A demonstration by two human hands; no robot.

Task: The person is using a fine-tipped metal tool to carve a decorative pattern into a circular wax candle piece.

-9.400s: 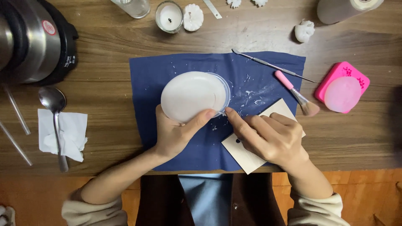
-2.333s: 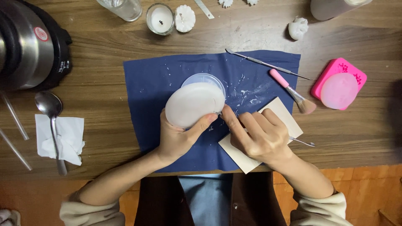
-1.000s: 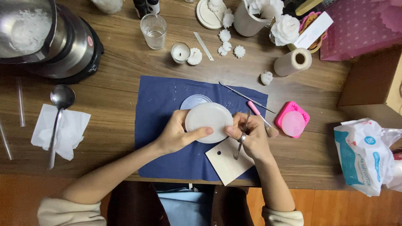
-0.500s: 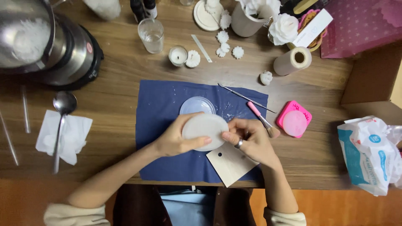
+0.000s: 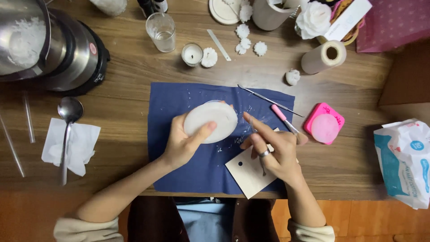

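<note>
while the left hand (image 5: 186,143) holds a round white disc (image 5: 210,122) over the blue cloth (image 5: 201,170), its fingers are clamped on the disc's edge; the right hand (image 5: 273,150) is just beside it, fingers stretched out and apart, pointing at the disc; a white card (image 5: 251,172) lies under that hand; a pink brush (image 5: 286,123) and a pink mould (image 5: 324,123) rest on the bench (image 5: 125,103) nearby.

Warm even indoor light, soft shadows, mostly sharp
</note>
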